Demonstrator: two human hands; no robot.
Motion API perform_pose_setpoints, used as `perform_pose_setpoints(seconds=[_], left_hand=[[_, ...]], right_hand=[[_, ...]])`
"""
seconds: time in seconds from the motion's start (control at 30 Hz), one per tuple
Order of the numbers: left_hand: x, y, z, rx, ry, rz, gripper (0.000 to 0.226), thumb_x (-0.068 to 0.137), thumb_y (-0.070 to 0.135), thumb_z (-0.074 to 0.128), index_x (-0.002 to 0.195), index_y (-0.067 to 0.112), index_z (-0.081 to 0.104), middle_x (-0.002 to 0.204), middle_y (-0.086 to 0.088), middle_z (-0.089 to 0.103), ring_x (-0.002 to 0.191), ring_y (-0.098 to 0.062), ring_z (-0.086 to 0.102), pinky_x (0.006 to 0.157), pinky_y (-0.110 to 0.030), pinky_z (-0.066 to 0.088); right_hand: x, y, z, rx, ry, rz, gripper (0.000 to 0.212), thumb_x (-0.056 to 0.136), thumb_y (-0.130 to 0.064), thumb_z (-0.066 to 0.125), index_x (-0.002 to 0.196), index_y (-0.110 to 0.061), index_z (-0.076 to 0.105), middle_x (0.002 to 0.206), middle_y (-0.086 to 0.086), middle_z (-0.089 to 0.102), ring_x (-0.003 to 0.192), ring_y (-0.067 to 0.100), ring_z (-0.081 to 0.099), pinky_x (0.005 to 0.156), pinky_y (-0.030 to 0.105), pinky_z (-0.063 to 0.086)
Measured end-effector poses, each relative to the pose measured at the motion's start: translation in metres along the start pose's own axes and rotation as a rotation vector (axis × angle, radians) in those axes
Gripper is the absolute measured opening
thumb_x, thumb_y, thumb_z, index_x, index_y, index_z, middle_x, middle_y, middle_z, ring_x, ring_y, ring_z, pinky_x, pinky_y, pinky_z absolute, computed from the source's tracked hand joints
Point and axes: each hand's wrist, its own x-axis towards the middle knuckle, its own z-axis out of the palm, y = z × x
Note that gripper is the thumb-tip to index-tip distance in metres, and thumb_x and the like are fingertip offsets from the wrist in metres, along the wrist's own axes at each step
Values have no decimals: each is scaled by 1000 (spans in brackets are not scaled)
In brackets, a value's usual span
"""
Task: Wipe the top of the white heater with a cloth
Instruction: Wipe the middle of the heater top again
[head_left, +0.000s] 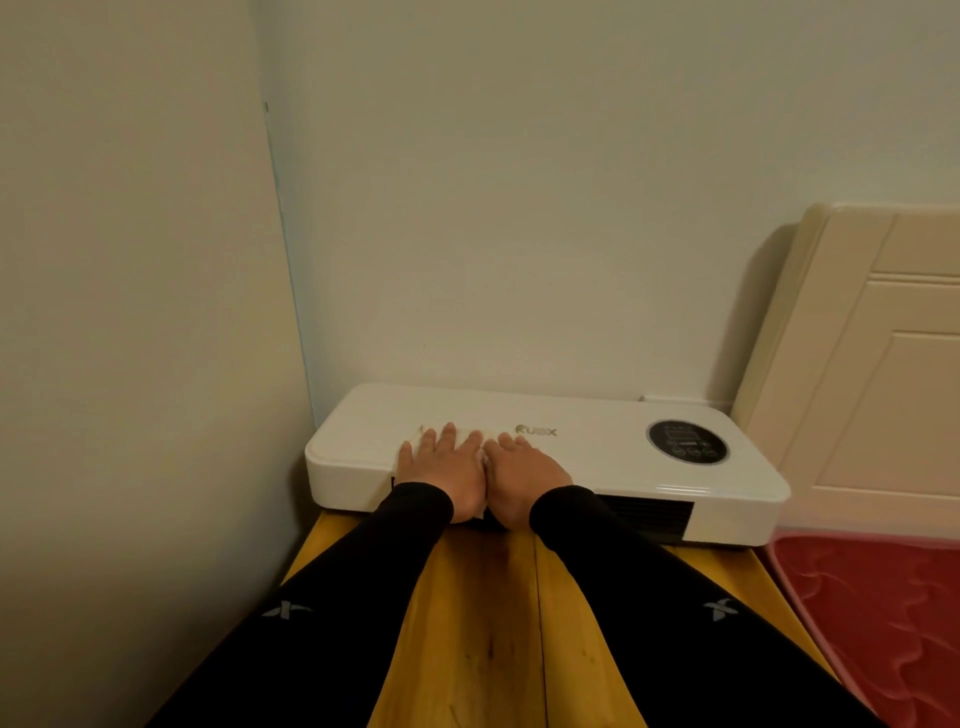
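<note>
A: Two sets of fingers lie flat and slightly spread, the left fingers (439, 439) and the right fingers (511, 446) side by side, pressing a white cloth (484, 457) down rather than gripping it.

B: Where is the cloth?

A: Mostly hidden beneath the left hand (449, 473) and right hand (524, 475); only a sliver shows between them and at the left fingertips. It rests on top of the heater (613, 462), left of centre.

B: And the heater itself?

A: It sits on the wooden desk (488, 623), against the wall (519, 208), in the corner. Its long axis runs left to right, across the line of the arms.

B: Which way does the unwiped surface lie?

A: Judging by position, most lies to the right, toward the round control panel (687, 440); a shorter stretch lies left. The right hand is nearer the long stretch, so a sideways sweep along the axis seems to be called for.
</note>
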Motion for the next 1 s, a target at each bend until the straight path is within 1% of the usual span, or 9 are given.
perform_pose_setpoints(seconds=[0.1, 0.23, 0.4, 0.57, 0.67, 0.83, 1.0], left_hand=[[-3, 6, 3, -7, 18, 9, 58, 100, 38, 20, 155, 33, 3, 164, -4, -3, 150, -30, -3, 118, -55, 1], [-1, 13, 3, -10, 14, 10, 60, 100, 37, 27, 154, 34, 3, 164, -4, -4, 150, -30, -4, 118, -55, 0], [7, 20, 2, -30, 5, 28, 58, 100, 38, 24, 154, 33, 4, 164, -4, -3, 150, -30, -3, 118, -55, 1], [21, 29, 2, -11, -8, 44, 69, 96, 36, 39, 155, 32, 2, 164, -5, -4, 149, -31, -4, 118, -55, 1], [33, 34, 2, -3, -30, 49, 75, 94, 35, 44, 155, 32, 0, 164, -5, -7, 149, -32, -6, 118, -55, 1], [54, 41, 2, -11, -53, 45, 71, 95, 41, 38, 154, 33, 0, 164, -4, -8, 149, -32, -7, 118, -56, 1], [73, 45, 5, -5, -30, 47, 64, 96, 36, 27, 154, 33, 0, 164, -3, -8, 149, -31, -7, 118, -56, 2]], right_hand=[[-4, 5, 1, 9, 13, 2, 63, 99, -26, 45, 156, -7, 24, 162, 16, 24, 152, 34, 20, 123, 43, 21], [-6, 11, 2, 12, 24, 11, 65, 99, -27, 45, 157, -8, 21, 164, 16, 21, 153, 33, 18, 124, 43, 20], [0, 22, 0, 3, 11, 20, 65, 99, -27, 44, 157, -9, 23, 165, 16, 19, 154, 31, 16, 124, 43, 19], [12, 34, -5, -22, -21, 39, 66, 97, -28, 49, 155, -7, 25, 162, 19, 24, 151, 35, 22, 122, 44, 23], [20, 41, -8, -35, -41, 51, 70, 97, -25, 51, 157, -7, 21, 164, 18, 20, 152, 36, 20, 123, 44, 23], [35, 53, -9, -58, -42, 57, 67, 98, -20, 48, 157, -6, 21, 164, 17, 22, 151, 35, 21, 122, 43, 24], [51, 64, -10, -85, -44, 48, 63, 99, -21, 42, 157, -4, 22, 162, 19, 23, 151, 34, 21, 123, 44, 22]])
